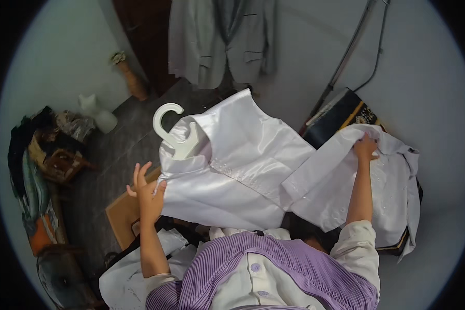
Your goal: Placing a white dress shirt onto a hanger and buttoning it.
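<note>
At the bottom centre of the frame sits the person's purple pleated top (274, 268). Just above it, the left hand (147, 194) presses its palm against the lower left edge of a white satin shirt (237, 165), fingers spread, its grip open. The shirt hangs on a white plastic hanger (173, 134) at centre frame. At centre right, the right hand (366, 147) has its grip closed on the shirt's outstretched sleeve, over a pile of white cloth (398, 191). A grey jacket (217, 41) hangs at the top centre.
</note>
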Available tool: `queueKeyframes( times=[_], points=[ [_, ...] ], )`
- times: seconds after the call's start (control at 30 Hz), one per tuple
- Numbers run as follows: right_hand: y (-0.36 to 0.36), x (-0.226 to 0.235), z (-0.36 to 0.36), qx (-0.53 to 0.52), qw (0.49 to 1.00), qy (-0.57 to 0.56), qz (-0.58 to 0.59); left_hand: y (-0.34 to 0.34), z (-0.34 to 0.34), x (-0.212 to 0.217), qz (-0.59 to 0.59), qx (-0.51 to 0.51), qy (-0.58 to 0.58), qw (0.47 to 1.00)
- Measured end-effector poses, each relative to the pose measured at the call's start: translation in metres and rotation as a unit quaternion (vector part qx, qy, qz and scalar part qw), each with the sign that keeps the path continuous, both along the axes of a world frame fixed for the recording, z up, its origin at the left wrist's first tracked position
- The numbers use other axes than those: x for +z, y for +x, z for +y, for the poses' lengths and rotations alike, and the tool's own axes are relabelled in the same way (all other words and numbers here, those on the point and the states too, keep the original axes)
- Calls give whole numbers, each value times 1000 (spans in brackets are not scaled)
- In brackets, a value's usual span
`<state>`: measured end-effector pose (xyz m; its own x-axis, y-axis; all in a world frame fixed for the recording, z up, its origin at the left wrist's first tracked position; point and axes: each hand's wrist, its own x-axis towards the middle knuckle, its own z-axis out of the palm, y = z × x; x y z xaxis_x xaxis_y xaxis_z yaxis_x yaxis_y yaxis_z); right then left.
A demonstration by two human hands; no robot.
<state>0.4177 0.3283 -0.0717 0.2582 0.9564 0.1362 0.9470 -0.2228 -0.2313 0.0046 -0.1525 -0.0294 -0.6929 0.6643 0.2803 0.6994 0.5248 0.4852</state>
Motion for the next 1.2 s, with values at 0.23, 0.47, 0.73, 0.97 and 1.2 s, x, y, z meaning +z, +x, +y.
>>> queueKeyframes(
  times=[0.23, 0.47, 0.73, 0.97, 1.2],
  points=[
    [-76, -38, -91, 85, 965, 235, 76, 25, -25, -23, 16, -119, -53, 991],
    [-159, -32, -237, 486, 872, -13, 56, 40, -17, -39, 11, -248, -95, 964],
    [-93, -20, -251, 406, 912, 14, 56, 50, 41, -14, -7, -408, -78, 909],
    [37, 21, -271, 326, 942, 56, 48, 98, 136, 9, -7, -571, -45, 819],
    [133, 51, -290, 195, 962, 172, -86, 197, 256, 48, 63, -721, 18, 690]
  ],
)
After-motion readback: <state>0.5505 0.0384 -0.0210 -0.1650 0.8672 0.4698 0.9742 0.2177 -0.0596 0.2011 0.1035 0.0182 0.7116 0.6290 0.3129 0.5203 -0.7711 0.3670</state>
